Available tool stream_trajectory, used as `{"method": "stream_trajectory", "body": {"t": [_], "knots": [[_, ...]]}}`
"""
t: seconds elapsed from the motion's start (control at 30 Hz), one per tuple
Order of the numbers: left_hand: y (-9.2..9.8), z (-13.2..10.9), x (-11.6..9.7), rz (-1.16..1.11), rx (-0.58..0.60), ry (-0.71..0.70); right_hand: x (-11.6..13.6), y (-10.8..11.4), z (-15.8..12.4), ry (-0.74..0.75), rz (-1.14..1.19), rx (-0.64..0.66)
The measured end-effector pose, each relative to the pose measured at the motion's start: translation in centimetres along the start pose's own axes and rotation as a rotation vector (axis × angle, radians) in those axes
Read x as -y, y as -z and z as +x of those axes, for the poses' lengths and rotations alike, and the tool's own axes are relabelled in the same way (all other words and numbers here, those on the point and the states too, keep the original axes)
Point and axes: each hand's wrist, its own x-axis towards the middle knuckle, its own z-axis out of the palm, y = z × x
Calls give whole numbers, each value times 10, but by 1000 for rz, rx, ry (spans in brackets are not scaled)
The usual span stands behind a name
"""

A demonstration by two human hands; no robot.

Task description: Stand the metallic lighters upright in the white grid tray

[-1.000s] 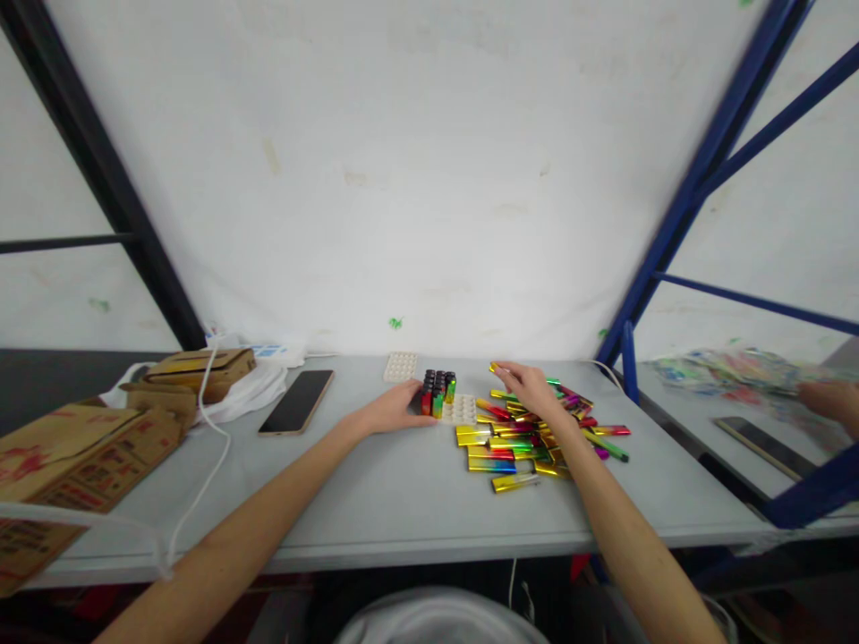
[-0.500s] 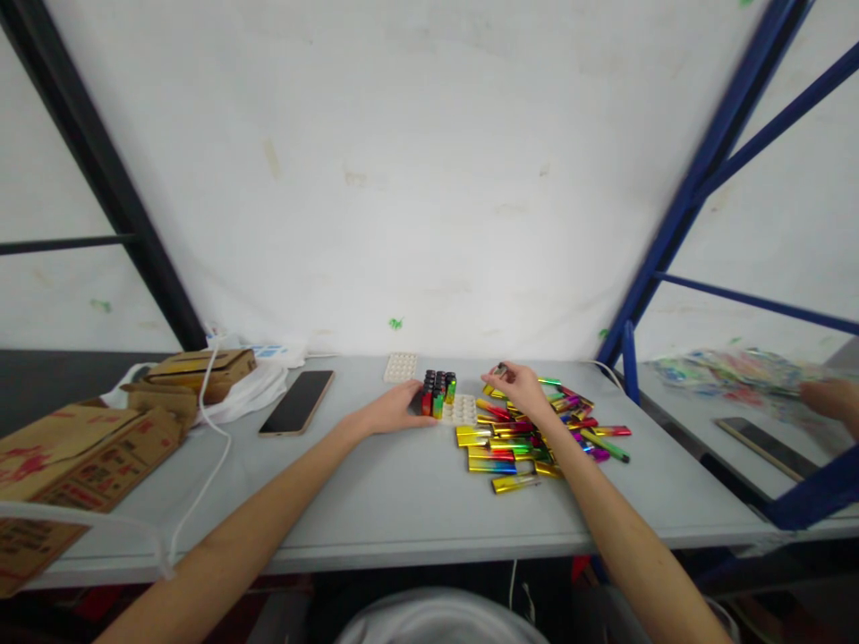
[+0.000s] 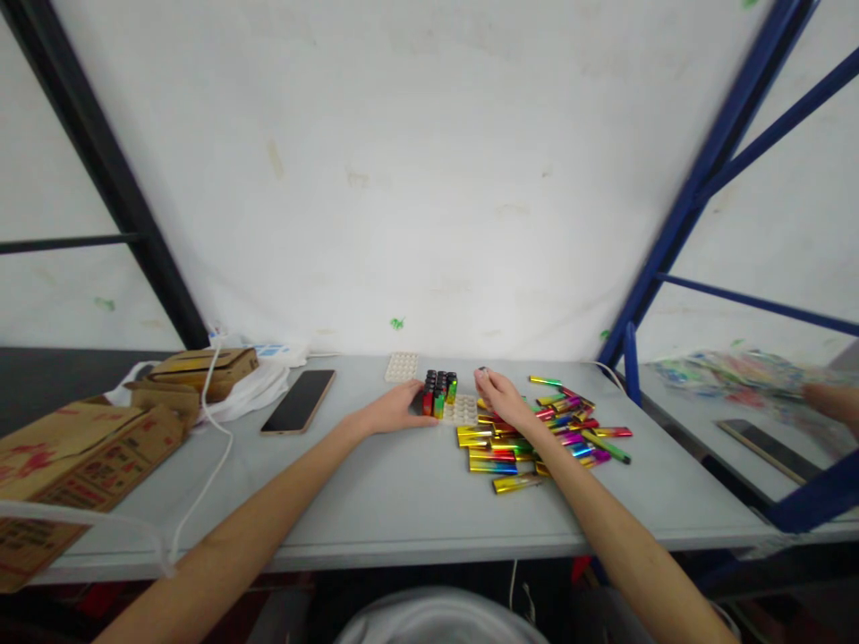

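Observation:
Several shiny lighters (image 3: 439, 394) with black tops stand upright in close rows on the left part of a pale tray with round pockets (image 3: 462, 411). My left hand (image 3: 395, 408) curls around the left side of this tray, its thumb at the front and its fingers behind. Just above and right of the tray, my right hand (image 3: 500, 394) is closed in a pinch on a lighter (image 3: 481, 369); only its dark end shows. Under and beside my right wrist lies a loose pile of metallic lighters (image 3: 493, 453) in gold, red, green, blue and purple.
A second pocketed tray (image 3: 401, 367) lies near the wall. To the left are a phone (image 3: 299, 402), a white cable (image 3: 221, 429) and cardboard boxes (image 3: 94, 447). Beyond the blue frame (image 3: 691, 206), another person's hand (image 3: 832, 400) is near plastic bags (image 3: 731, 368) and another phone (image 3: 769, 447).
My right hand has moved left from above the pile towards the tray, with the lighter in its fingers. My left hand has stayed at the tray.

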Motion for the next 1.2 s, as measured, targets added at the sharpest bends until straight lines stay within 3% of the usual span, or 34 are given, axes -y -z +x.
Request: {"method": "stream_trajectory", "body": {"t": [0.37,0.9,1.1,1.2], "knots": [[1,1,0,-4,20,0,11,-6,-3,-56,-202,-104],[1,-1,-2,-12,9,9,17,-11,-7,81,-238,-52],[1,-1,-4,-27,-5,3,14,-11,-6,227,-315,-24],[1,-1,-3,-31,-7,-4,11,-12,-5,175,-361,20]]}}
